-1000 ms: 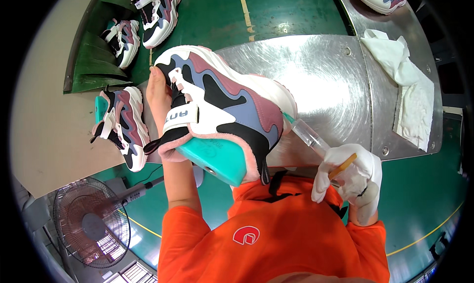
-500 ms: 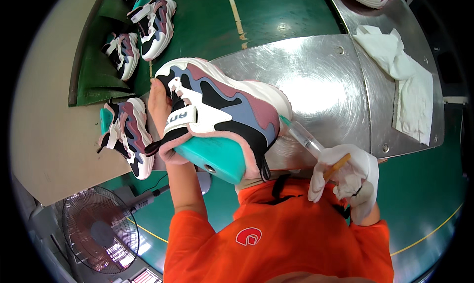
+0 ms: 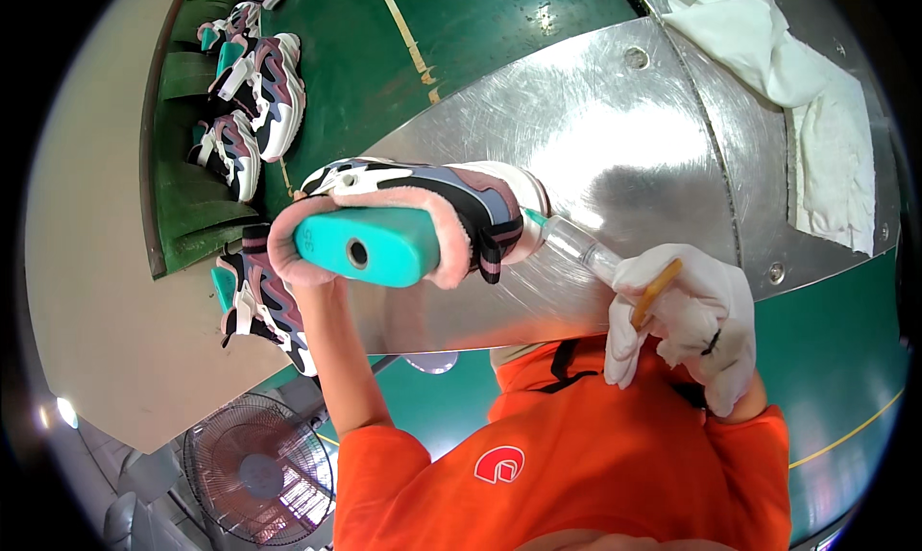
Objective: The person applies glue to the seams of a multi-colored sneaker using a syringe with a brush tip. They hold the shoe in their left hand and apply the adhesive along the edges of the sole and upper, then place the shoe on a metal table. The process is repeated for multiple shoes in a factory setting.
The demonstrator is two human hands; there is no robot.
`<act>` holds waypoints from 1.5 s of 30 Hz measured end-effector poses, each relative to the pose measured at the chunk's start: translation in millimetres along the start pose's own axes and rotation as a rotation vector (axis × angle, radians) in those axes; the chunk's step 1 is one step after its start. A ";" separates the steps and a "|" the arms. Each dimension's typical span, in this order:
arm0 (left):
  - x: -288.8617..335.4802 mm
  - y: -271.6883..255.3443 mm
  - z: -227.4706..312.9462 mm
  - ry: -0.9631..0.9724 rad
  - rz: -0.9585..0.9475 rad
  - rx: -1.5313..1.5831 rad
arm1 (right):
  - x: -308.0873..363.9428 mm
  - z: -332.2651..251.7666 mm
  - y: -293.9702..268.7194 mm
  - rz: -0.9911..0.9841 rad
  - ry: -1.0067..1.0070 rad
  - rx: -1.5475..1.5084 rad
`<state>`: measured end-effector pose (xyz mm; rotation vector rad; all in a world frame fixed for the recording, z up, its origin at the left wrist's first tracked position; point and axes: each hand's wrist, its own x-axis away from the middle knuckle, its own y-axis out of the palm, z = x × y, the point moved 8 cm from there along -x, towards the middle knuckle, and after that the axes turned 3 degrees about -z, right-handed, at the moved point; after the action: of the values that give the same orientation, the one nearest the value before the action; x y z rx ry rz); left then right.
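A sneaker (image 3: 413, 194) in white, black, mauve and blue-grey, with pink lining, is tilted so its opening faces me. A turquoise shoe last (image 3: 389, 248) with a round hole fills it. My left hand (image 3: 321, 292) grips the shoe from behind and below; most of its fingers are hidden by the shoe. In a white glove, my right hand (image 3: 693, 311) is closed around a clear syringe (image 3: 578, 248). The syringe's green tip meets the heel where upper and sole join. A yellow-brown stick (image 3: 657, 293) also sits between the gloved fingers.
Under the shoe lies a shiny metal worktop (image 3: 615, 157), with white cloth (image 3: 828, 167) on its right. Several similar shoes stand at the left, some by a green belt (image 3: 336, 90); one shoe (image 3: 257, 301) lies close to my left forearm. A fan (image 3: 259, 469) stands lower left.
The shoe has been tipped, its opening and last now turned more toward me, and sits slightly further left. The syringe tip stays at the heel. My view has shifted slightly.
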<state>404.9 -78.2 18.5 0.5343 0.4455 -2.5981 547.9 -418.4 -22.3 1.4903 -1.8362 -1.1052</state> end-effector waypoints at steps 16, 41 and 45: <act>64.8 22.5 50.4 -0.337 0.359 -0.072 | 3.2 1.9 -0.9 -0.108 -0.126 -0.197; 179.4 94.6 87.0 -1.033 0.389 0.181 | 2.9 8.7 3.4 -0.027 -0.163 -0.053; 180.2 90.5 86.3 -1.029 0.410 0.141 | 0.1 2.4 -1.7 0.076 -0.221 0.190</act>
<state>274.9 -253.3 -4.6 -0.6191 -0.1823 -2.1372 546.8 -418.0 -24.9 1.4349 -2.1839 -1.1232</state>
